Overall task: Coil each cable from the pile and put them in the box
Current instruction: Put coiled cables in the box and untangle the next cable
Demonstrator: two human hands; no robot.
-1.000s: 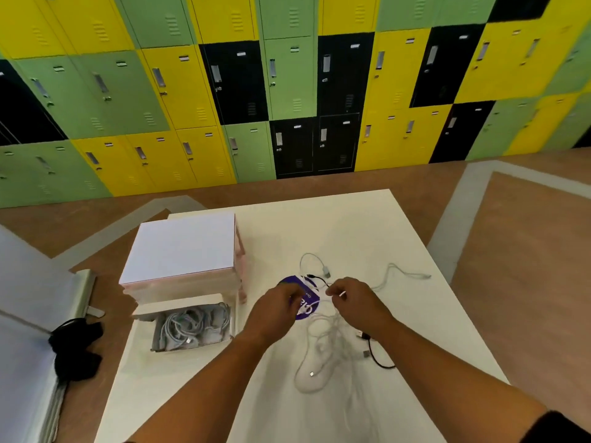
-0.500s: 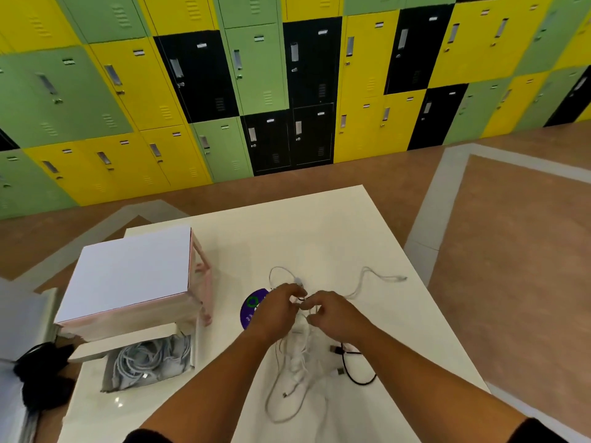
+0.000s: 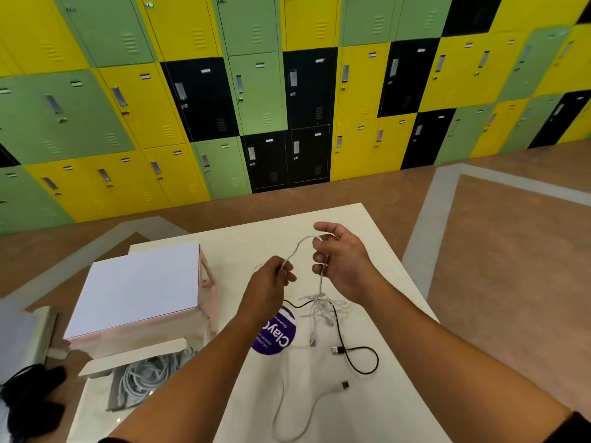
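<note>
Centrally, both forearms reach forward over the surface (image 3: 243,238). The left grip (image 3: 271,278), fingers curled, pinches a white cable (image 3: 299,246), which arches across to the right grip (image 3: 342,260), held there by half-curled fingers. Directly below the right grip lies the tangled pile (image 3: 319,306); the box (image 3: 134,358) sits below-left of the left grip.

Both bare forearms reach forward, the left hand (image 3: 271,282) pinching a white cable (image 3: 299,246) between thumb and fingers, the right hand (image 3: 347,266) near it, a little higher, its fingers curled loosely round the same cable.
</note>
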